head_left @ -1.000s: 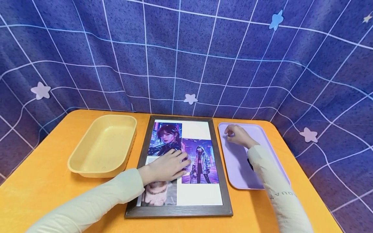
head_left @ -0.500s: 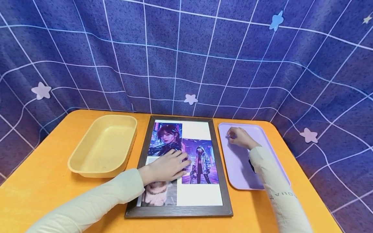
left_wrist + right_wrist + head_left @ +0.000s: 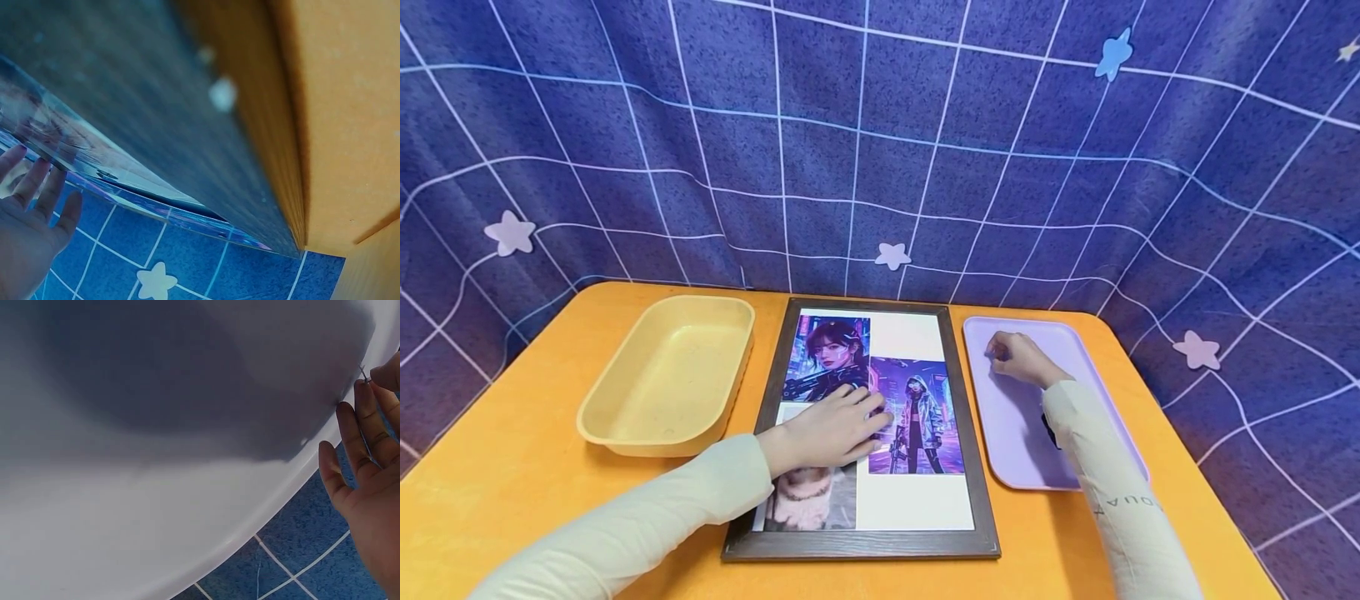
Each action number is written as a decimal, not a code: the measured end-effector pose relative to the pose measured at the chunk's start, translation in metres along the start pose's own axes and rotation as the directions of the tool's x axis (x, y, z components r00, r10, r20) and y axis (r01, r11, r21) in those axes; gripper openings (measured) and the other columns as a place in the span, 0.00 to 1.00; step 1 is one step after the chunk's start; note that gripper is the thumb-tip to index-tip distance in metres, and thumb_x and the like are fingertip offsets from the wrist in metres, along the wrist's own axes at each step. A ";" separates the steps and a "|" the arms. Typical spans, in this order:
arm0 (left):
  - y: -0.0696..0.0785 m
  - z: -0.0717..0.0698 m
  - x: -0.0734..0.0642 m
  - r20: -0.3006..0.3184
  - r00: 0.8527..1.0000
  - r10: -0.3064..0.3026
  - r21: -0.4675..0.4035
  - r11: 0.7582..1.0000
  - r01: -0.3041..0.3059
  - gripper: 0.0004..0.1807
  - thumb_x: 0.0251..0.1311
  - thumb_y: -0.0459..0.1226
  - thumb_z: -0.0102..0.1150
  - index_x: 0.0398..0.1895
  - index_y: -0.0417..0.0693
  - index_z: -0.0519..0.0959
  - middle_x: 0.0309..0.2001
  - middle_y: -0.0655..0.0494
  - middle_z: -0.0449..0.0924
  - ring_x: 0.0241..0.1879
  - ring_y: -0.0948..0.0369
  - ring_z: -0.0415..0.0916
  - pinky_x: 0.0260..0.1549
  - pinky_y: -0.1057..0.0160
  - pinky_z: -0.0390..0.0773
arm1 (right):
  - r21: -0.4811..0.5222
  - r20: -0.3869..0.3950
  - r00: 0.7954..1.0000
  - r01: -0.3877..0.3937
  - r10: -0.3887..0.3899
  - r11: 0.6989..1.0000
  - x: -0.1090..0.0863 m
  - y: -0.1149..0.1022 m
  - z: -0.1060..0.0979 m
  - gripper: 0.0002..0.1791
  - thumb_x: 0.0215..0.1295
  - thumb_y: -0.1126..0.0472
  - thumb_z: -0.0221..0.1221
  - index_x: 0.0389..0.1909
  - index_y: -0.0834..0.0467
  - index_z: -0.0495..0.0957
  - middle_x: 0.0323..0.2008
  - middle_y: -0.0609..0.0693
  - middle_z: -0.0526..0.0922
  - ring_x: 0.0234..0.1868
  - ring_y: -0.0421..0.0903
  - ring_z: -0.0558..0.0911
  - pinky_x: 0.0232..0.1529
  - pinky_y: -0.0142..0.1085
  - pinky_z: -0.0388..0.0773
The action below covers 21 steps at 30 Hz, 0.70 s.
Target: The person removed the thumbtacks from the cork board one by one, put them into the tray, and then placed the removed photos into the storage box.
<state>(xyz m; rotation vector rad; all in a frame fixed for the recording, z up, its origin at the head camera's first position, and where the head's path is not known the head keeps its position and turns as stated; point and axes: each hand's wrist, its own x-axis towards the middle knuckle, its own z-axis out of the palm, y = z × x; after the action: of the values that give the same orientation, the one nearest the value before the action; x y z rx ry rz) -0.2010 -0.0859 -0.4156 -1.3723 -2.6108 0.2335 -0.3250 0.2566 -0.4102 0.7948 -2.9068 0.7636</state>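
Observation:
A dark wooden picture frame (image 3: 861, 546) lies flat on the table, with several pictures behind or on its face. Across the middle of it rests my left hand (image 3: 831, 427), fingers spread and relaxed over the pictures, hiding parts of them. In the left wrist view the same hand (image 3: 31, 219) shows loosely extended fingers. Over the back left part of a shallow lilac tray (image 3: 1093, 392) is my right hand (image 3: 1021, 358), its thumb and forefinger together. The right wrist view shows them pinching a tiny thin metallic piece (image 3: 364, 374); its exact kind is too small to tell.
A deep yellow tray (image 3: 741, 312) stands left of the picture frame on the orange table (image 3: 505, 475). A blue gridded curtain (image 3: 820, 167) with stars hangs behind the table. A black strap or device (image 3: 1050, 431) shows under the right sleeve.
My right hand has shifted slightly to the right and toward me over the lilac tray, fingertips still together. The left hand and the picture frame have stayed put.

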 end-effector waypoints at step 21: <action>0.001 -0.003 0.000 -0.004 1.000 0.000 0.002 1.000 0.000 0.23 0.66 0.52 0.38 0.59 0.55 0.68 0.57 0.54 0.69 0.55 0.55 0.67 0.55 0.52 0.68 | -0.079 -0.054 0.999 -0.003 -0.002 0.997 0.001 0.000 -0.003 0.06 0.49 0.67 0.59 0.30 0.64 0.76 0.26 0.54 0.79 0.30 0.48 0.76 0.36 0.41 0.71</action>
<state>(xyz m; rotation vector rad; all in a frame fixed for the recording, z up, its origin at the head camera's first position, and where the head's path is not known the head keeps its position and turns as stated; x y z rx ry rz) -0.2000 -0.0853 -0.4132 -1.3703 -2.6073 0.2325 -0.3261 0.2576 -0.4069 0.7538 -2.8690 0.6546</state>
